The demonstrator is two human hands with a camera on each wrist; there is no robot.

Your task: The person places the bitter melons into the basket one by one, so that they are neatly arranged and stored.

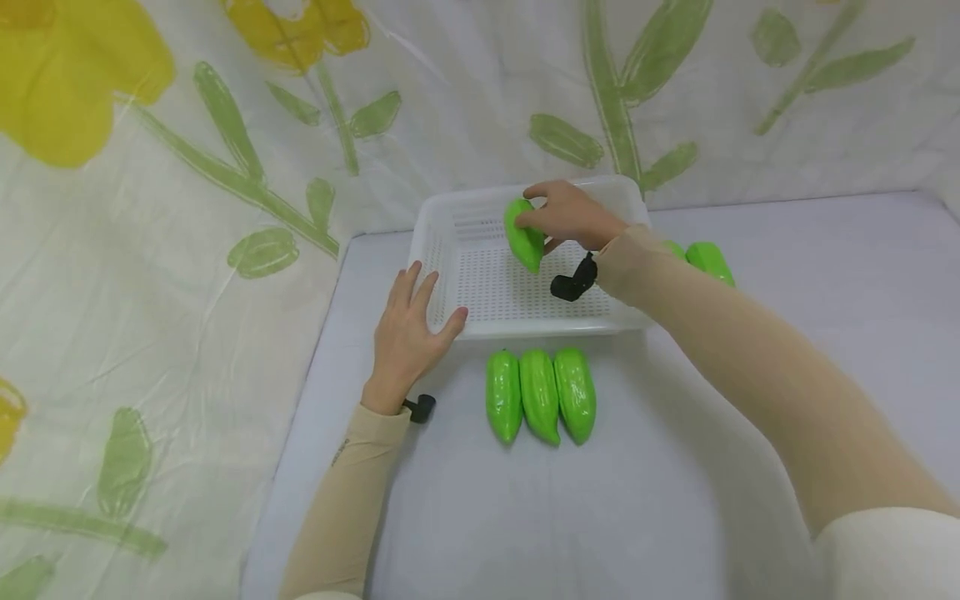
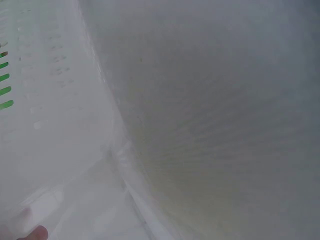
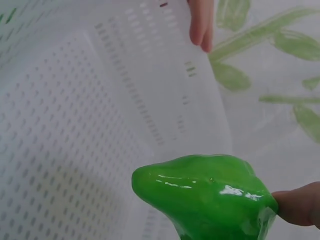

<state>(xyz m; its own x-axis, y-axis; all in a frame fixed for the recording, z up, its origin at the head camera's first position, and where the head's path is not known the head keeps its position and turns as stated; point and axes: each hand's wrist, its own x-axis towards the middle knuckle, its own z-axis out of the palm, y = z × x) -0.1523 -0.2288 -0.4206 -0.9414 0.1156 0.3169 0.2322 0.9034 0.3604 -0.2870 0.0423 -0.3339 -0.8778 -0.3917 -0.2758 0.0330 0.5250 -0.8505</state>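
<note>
My right hand (image 1: 570, 212) pinches a glossy bright-green, elongated fruit with a tapered tip (image 1: 522, 237), holding it over the white perforated basket (image 1: 487, 287). In the right wrist view the same green fruit (image 3: 210, 195) fills the lower middle, a fingertip (image 3: 300, 202) pressed against its end. My left hand (image 1: 411, 342) is at the basket's front left corner, fingers spread along the rim. The left wrist view shows the basket's slotted wall (image 2: 50, 115) and one fingertip (image 2: 37, 233) low in the corner. The basket floor shows no fruit where it is visible.
Three similar green fruits (image 1: 539, 396) lie side by side in front of the basket. To its right, two more green pieces (image 1: 708, 260) are partly hidden by my right forearm. A flower-patterned curtain (image 1: 480, 108) hangs behind the pale tabletop (image 1: 600, 517).
</note>
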